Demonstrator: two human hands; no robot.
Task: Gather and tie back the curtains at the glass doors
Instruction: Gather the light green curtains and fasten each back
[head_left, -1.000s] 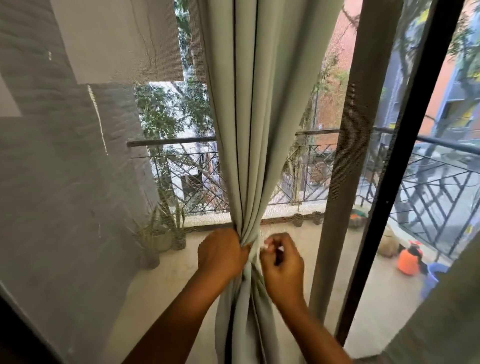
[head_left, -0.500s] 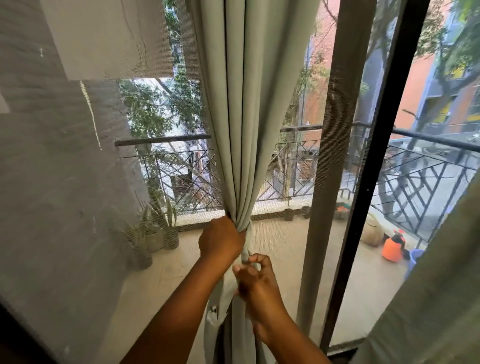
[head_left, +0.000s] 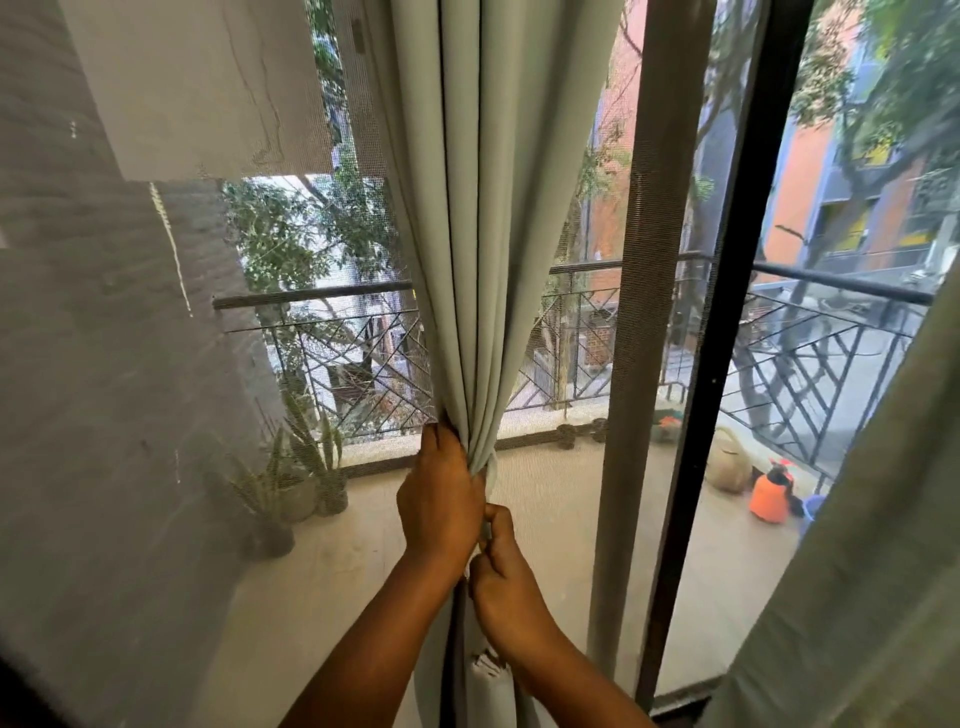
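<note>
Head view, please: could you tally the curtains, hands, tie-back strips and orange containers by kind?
Curtains: 2, the gathered curtain and the curtain at the right edge
Hands: 2, the left hand and the right hand
Tie-back strips: 1, the tie-back strip
Orange containers: 1, the orange container on the balcony
Total: 6

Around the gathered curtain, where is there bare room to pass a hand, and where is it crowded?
Free: left of the curtain, between it and the wall; and right of it, up to the screen frame. Crowded: at the gather, where the left hand grips the bunch and the right hand pinches just below, touching it.
</note>
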